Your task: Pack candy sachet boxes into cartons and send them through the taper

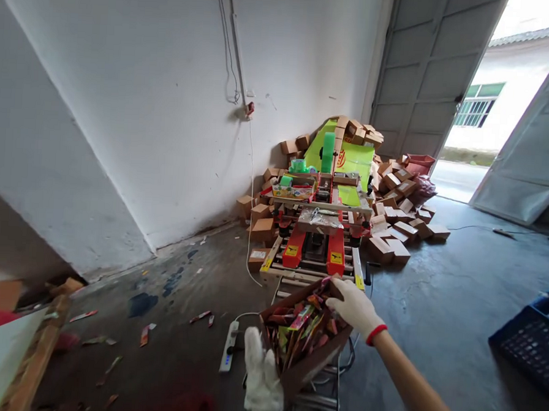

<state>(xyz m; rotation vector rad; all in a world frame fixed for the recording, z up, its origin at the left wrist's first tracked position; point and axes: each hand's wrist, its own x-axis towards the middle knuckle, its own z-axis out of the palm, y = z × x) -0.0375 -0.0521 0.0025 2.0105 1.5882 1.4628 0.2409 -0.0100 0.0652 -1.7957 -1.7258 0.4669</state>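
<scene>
1. An open cardboard box (301,348), full of colourful packets (301,329), sits tilted at the near end of a roller machine (316,247), low in the view.
2. The gloved left hand (260,376) grips the box's near corner; the gloved right hand (354,305) rests curled over its far rim, fingers on the packets.
3. A white power strip (229,345) lies on the floor just left of the box.
4. The concrete floor (434,312) is stained and littered with scraps.
5. Small cartons (396,221) are heaped behind the machine against a white wall (146,100).
6. A large door (424,72) stands open to daylight on the right.
</scene>
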